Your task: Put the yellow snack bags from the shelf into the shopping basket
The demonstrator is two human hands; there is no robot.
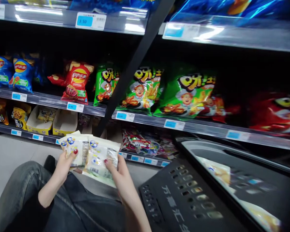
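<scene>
My left hand point(64, 161) is closed on small white snack packets point(77, 149), its thumb pressed on their front; at least two overlap there. Another white snack packet point(99, 161) with a blue logo is gripped by my right hand point(120, 170), thumb on its face. The packets of both hands sit side by side above my lap, their edges overlapping. To the right stands a dark shopping basket point(178, 193) with slotted sides. Inside it lie a pale packet point(217, 170) and another yellowish packet point(261, 216).
On the bottom shelf are two cardboard trays, one holding packets point(46, 114), the other a bare tray point(65, 122). Above stand red chip bags point(77, 82), blue chip bags point(21, 74) and green snack bags point(186, 96). A dark slanted post point(135, 61) divides the shelves.
</scene>
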